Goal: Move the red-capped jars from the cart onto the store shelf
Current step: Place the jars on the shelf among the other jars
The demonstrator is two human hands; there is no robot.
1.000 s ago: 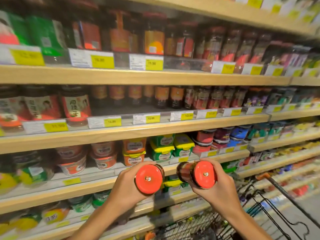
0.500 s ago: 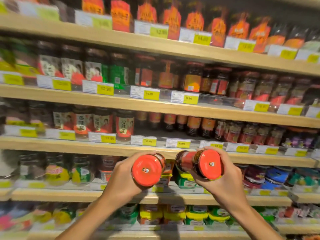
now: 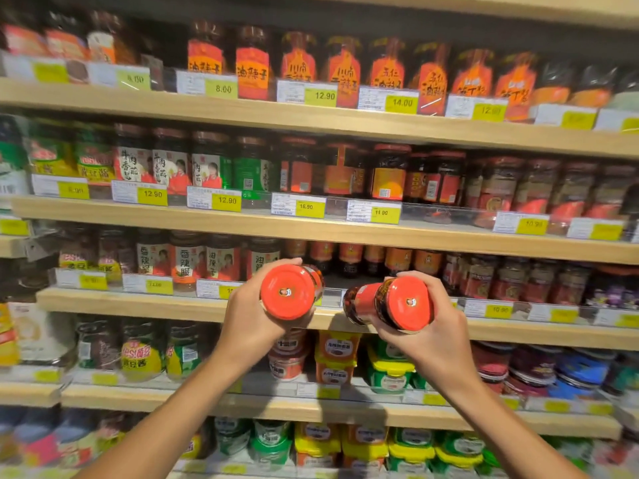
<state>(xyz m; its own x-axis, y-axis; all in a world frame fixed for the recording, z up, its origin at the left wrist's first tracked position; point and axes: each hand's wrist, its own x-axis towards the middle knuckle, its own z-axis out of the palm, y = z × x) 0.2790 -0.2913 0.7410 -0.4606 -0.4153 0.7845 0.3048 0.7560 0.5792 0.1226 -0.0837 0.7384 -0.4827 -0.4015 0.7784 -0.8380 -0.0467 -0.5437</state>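
Note:
My left hand (image 3: 250, 323) grips a red-capped jar (image 3: 287, 292), its cap facing the camera. My right hand (image 3: 432, 337) grips a second red-capped jar (image 3: 390, 304), tilted so its cap points toward me and its dark body to the left. Both jars hover in front of the wooden store shelf (image 3: 138, 304) at the level of its front edge. Behind the jars, a gap with a row of small orange-labelled jars (image 3: 349, 255) set far back shows on that shelf. The cart is out of view.
Several wooden shelves are packed with sauce jars and yellow price tags. White-and-red labelled jars (image 3: 188, 259) stand left of the gap, dark jars (image 3: 511, 281) to its right. Tubs with yellow and green lids (image 3: 390, 371) fill the shelf below.
The view has tilted upward, and the cart has dropped out of sight. Both hands have risen with their jars from the lower tub shelf to the shelf above it.

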